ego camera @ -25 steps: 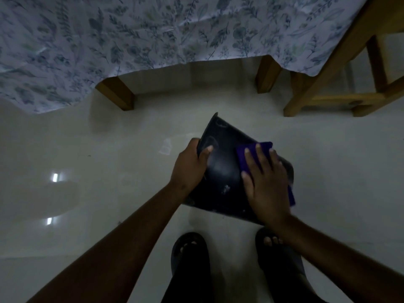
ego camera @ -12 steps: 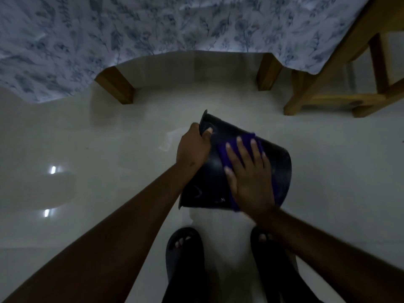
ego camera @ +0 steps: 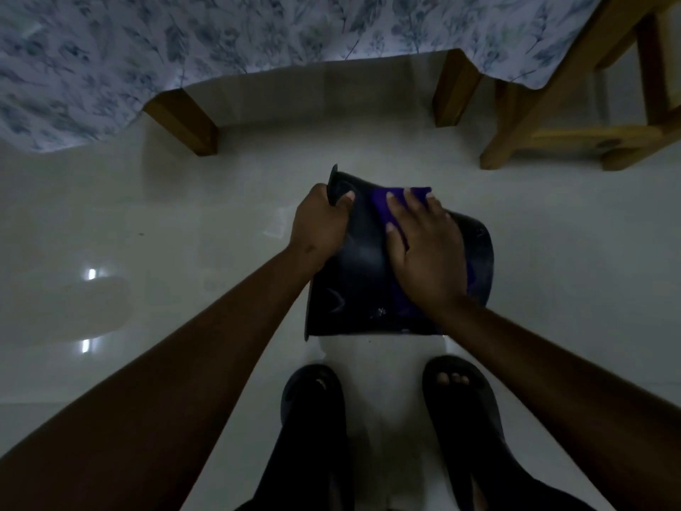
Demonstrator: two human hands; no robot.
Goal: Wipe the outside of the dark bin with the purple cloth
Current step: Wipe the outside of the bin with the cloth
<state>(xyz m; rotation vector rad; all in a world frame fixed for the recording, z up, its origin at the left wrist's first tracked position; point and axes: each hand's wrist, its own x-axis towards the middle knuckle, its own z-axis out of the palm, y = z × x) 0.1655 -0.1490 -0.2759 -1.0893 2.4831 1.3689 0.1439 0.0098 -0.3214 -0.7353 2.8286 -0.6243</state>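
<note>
You are holding a dark, smooth plastic bin (ego camera: 353, 282) tipped on its side above the pale glossy tiled floor (ego camera: 184, 223), just in front of your two feet in dark open-toed sandals (ego camera: 313, 400). Your left hand (ego camera: 318, 226) is gripping the bin's rim at its far left corner, fingers curled closed around the edge. Your right hand (ego camera: 423, 248) is lying open and flat, fingers spread, pressing a purple cloth (ego camera: 383, 204) against the bin's upper outer wall.

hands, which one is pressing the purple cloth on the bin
The right hand, laid flat over the purple cloth on the dark bin. The left hand grips the bin's edge instead.
</note>
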